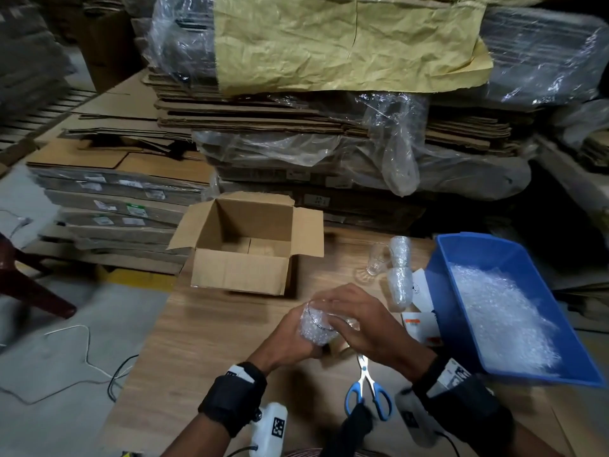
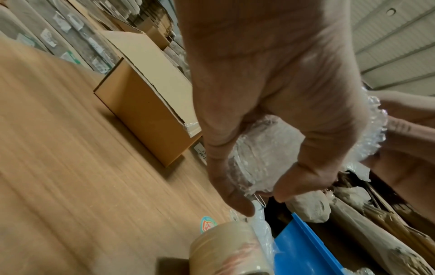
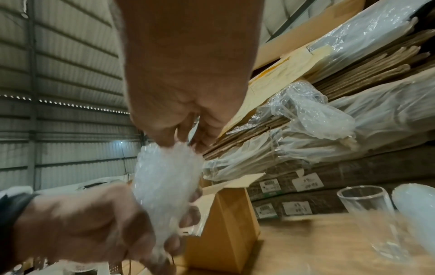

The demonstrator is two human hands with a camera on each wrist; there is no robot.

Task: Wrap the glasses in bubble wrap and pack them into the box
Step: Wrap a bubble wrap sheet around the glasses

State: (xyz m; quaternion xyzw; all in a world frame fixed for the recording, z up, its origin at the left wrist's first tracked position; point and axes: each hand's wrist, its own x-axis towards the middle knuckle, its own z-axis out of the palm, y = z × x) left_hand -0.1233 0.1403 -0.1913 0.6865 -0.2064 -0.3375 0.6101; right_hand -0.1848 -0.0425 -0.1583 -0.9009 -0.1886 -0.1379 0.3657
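Above the wooden table [image 1: 204, 341], both hands hold a glass wrapped in bubble wrap [image 1: 314, 326]. My left hand [image 1: 296, 328] grips it from below and from the left, fingers curled round the wrap [image 2: 261, 148]. My right hand [image 1: 333, 311] comes over its top and pinches the loose wrap [image 3: 164, 186] with the fingertips [image 3: 169, 141]. Beyond the hands stands the cardboard box [image 1: 244, 258], its flaps open. A bare glass [image 1: 375, 258] and two wrapped glasses [image 1: 400, 249] [image 1: 399, 288] stand to its right.
A blue bin [image 1: 441, 291] holding bubble wrap sits at the right. Blue-handled scissors [image 1: 365, 387] lie near my wrists. A roll of tape [image 2: 226, 247] lies under my hands. Stacks of flat cardboard [image 1: 296, 127] rise behind the table.
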